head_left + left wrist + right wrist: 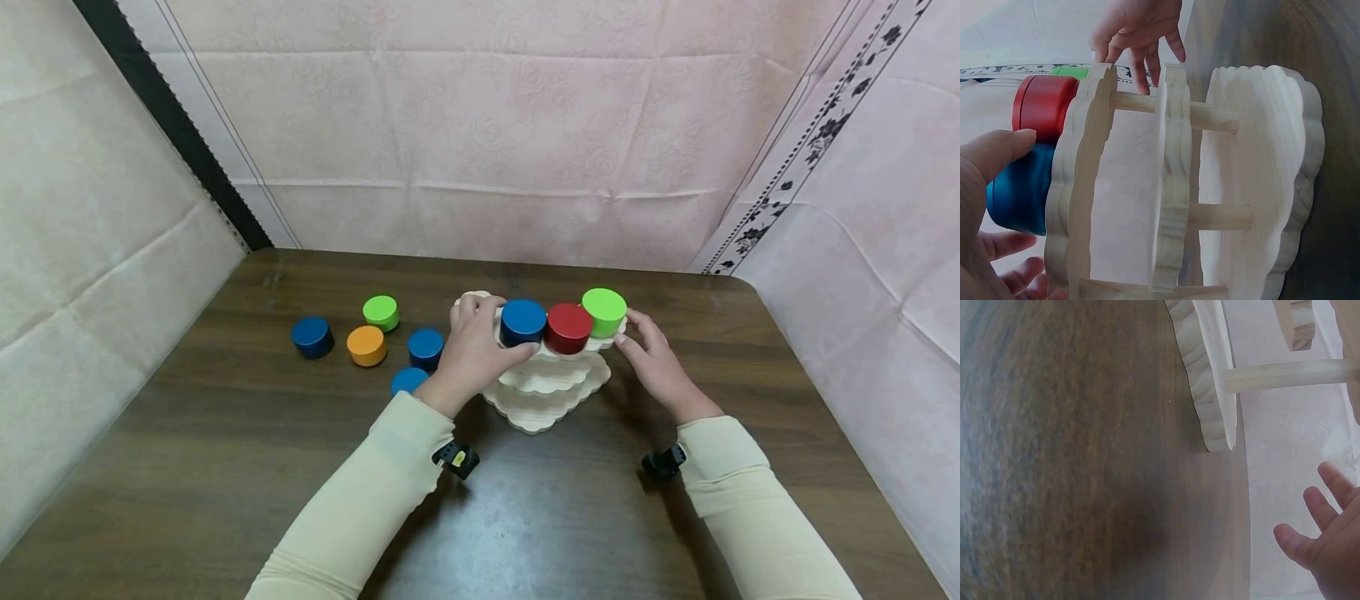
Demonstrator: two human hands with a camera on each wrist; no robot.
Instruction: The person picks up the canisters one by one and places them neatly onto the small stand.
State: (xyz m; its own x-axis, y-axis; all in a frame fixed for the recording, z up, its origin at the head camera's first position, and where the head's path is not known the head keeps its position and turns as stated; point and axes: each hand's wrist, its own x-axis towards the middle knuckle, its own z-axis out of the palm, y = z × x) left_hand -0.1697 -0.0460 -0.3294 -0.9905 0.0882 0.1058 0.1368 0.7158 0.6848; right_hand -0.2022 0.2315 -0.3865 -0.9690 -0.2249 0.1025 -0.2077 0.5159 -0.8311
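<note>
A three-tiered wooden stand (543,379) with scalloped tiers joined by round posts stands on the table. On its top tier a blue round tin (522,322), a red tin (568,328) and a green tin (603,312) sit in a row. My left hand (474,350) holds the blue tin, thumb at its front and fingers curved behind. The thumb (1013,147) lies where blue meets red in the left wrist view. At the top tier's right end, beside the green tin, is my right hand (662,371), its fingers spread and holding nothing; contact with the tier is unclear.
Left of the stand, several loose tins rest on the brown table (247,467): a green tin (381,312), an orange tin (367,346) and blue ones, one of them (409,380) partly behind my left forearm. Pale cloth (480,125) hangs behind the table.
</note>
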